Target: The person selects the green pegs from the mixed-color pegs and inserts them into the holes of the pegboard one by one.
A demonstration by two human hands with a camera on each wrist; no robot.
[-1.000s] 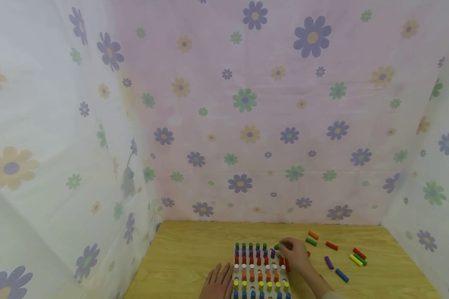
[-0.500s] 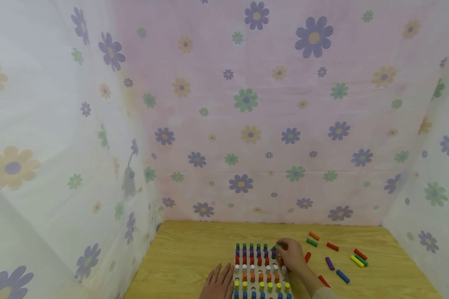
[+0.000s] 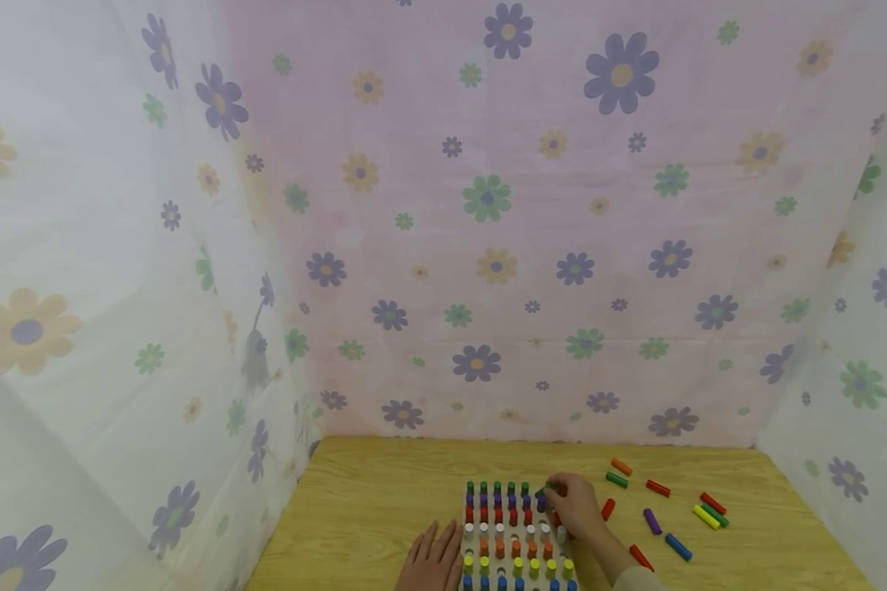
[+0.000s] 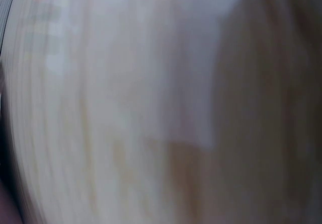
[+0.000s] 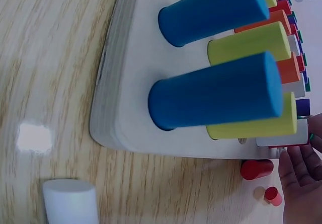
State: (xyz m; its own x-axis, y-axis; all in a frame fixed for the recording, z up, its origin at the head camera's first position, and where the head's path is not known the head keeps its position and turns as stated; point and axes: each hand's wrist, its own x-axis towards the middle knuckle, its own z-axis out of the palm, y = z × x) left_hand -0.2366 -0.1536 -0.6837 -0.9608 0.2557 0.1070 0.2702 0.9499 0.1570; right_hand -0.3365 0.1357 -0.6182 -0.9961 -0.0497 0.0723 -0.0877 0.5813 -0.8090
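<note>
A white pegboard [image 5: 136,98] with rows of coloured pegs stands at the bottom middle of the head view. My right hand [image 3: 576,505] is at its far right corner, thumb and fingers pinching a green peg [image 3: 542,491] over the far row, beside a standing purple peg [image 3: 541,503]. The fingers hide most of the green peg. In the right wrist view, blue pegs [image 5: 216,90] stand close to the camera, with the right hand [image 5: 304,176] beyond. My left hand [image 3: 434,561] rests with fingers extended along the board's left side. Blurred wood grain fills the left wrist view.
Loose pegs lie on the wooden table [image 3: 369,492] to the right: a purple peg [image 3: 652,521], a blue peg [image 3: 677,547], a yellow peg [image 3: 705,516], several red and green ones. A white peg [image 5: 71,201] lies near the board. Flowered sheets surround the table.
My right hand has shifted slightly left and settled at the far corner, the green peg tilting down toward the board. The left hand has stayed in place.
</note>
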